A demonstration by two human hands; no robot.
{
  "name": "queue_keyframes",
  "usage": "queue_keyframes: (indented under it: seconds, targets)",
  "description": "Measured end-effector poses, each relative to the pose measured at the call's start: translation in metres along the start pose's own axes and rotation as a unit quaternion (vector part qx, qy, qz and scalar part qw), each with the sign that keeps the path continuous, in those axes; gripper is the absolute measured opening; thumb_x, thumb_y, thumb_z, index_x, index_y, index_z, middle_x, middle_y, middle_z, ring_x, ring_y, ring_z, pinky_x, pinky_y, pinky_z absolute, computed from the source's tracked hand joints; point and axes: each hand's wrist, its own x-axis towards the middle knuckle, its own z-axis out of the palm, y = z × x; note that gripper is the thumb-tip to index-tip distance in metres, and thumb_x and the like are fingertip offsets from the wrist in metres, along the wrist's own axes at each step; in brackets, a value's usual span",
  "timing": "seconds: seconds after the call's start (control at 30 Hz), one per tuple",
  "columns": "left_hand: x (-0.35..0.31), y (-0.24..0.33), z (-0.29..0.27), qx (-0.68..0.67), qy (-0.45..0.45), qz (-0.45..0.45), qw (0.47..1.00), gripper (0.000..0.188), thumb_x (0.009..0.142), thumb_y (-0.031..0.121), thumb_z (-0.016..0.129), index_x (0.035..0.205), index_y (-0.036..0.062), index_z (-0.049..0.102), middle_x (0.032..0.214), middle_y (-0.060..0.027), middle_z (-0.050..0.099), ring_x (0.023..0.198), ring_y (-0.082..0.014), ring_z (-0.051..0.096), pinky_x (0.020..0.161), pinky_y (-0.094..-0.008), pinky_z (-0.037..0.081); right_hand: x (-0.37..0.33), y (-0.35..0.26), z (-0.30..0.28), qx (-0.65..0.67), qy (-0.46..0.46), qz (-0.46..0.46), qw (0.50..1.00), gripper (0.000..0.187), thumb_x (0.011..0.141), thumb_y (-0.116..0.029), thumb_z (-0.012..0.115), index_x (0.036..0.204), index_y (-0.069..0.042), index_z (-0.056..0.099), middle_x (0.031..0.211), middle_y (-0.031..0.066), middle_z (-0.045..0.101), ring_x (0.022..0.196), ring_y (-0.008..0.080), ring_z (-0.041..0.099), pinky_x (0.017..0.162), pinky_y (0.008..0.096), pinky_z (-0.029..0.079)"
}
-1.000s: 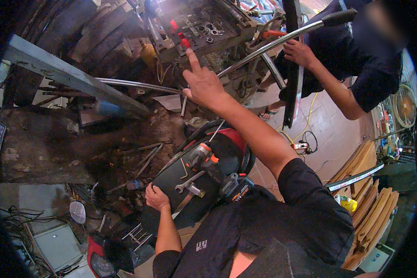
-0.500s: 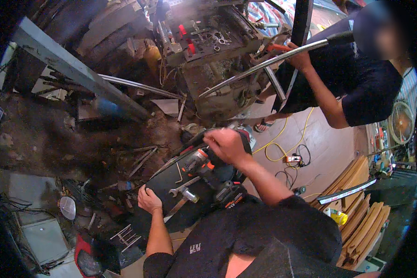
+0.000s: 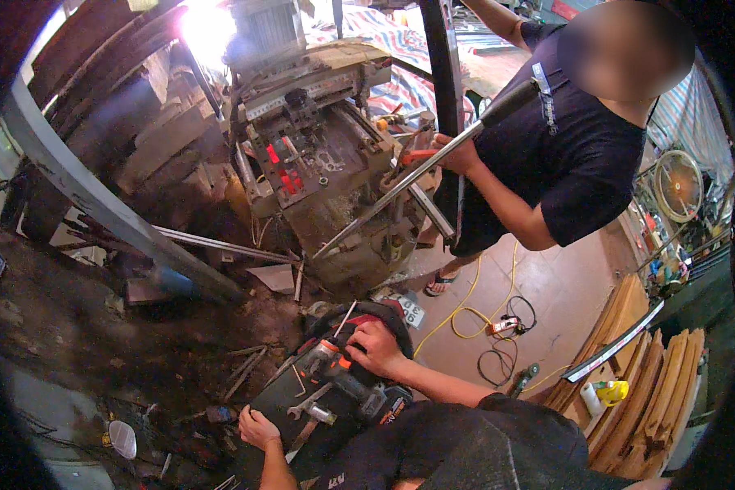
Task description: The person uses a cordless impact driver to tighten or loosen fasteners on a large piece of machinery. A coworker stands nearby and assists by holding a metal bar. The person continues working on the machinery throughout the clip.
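Note:
My left hand (image 3: pixel 257 427) rests at the left edge of a long black padded seat (image 3: pixel 271 402), its fingers loosely laid out and holding nothing. My right hand (image 3: pixel 376 347) bends its fingers against the orange and black body of a cordless drill (image 3: pixel 327 369) lying on the seat. A thin silver rod (image 3: pixel 345 318) sticks out by the drill's nose, slanting up and away. Beside the drill lie an L-shaped hex key (image 3: pixel 300 382), a wrench (image 3: pixel 309 402) and a hammer (image 3: pixel 320 414) with a wooden handle. My right fingertips are partly hidden.
Across from me a person (image 3: pixel 580 147) holds a long metal bar (image 3: pixel 408 181) and an orange-handled tool. A machine bench (image 3: pixel 302 188) carries small parts. Yellow cable (image 3: pixel 465 310) and a power strip (image 3: pixel 502 327) lie on the floor. Wooden boards (image 3: pixel 653 392) stand at right.
My right hand has come down from above the drill's nose to its body. The silver rod now shows there. The view has shifted, and the left hand stays on the seat edge.

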Motion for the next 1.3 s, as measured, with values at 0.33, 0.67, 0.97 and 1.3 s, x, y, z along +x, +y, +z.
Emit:
queue_keyframes:
  seconds: [0.33, 0.67, 0.97, 1.3]
  targets:
    - [-0.003, 0.011, -0.010, 0.003, -0.012, -0.027, 1.000, 0.037, 0.104, 0.032, 0.051, 0.133, 0.0156, 0.067, 0.140, -0.0070, 0.066, 0.132, -0.0319, 0.056, 0.110, -0.0513, 0.039, 0.000, -0.001, 0.003, -0.004, 0.016, 0.007, 1.000, 0.014, 0.087, -0.020, 0.079, 0.093, -0.010, 0.072, 0.101, 0.0107, 0.064, 0.098, 0.0338, 0.061, 0.089, 0.0452, 0.048]
    - [-0.002, 0.010, -0.009, -0.001, -0.006, -0.015, 1.000, 0.037, 0.103, 0.031, 0.051, 0.131, 0.0147, 0.067, 0.138, -0.0071, 0.066, 0.132, -0.0322, 0.056, 0.110, -0.0521, 0.038, 0.013, -0.006, 0.014, 0.010, 0.037, 0.017, 0.999, 0.026, 0.088, -0.029, 0.079, 0.102, -0.009, 0.073, 0.110, 0.0120, 0.069, 0.105, 0.0352, 0.062, 0.096, 0.0463, 0.047]
    - [-0.001, 0.003, -0.006, 0.008, 0.004, 0.006, 1.000, 0.038, 0.102, 0.030, 0.051, 0.129, 0.0125, 0.069, 0.136, -0.0088, 0.068, 0.127, -0.0339, 0.060, 0.106, -0.0510, 0.044, 0.010, 0.001, 0.019, 0.018, 0.016, 0.038, 0.999, 0.028, 0.087, -0.032, 0.079, 0.097, -0.007, 0.071, 0.114, 0.0173, 0.069, 0.109, 0.0387, 0.062, 0.098, 0.0494, 0.049]
    - [0.002, 0.001, -0.003, 0.005, 0.014, 0.021, 1.000, 0.038, 0.102, 0.031, 0.051, 0.129, 0.0132, 0.070, 0.136, -0.0087, 0.069, 0.126, -0.0342, 0.061, 0.105, -0.0508, 0.045, 0.011, 0.000, 0.014, 0.024, 0.008, 0.042, 0.999, 0.027, 0.088, -0.030, 0.079, 0.097, -0.006, 0.069, 0.113, 0.0160, 0.067, 0.108, 0.0387, 0.062, 0.096, 0.0487, 0.049]
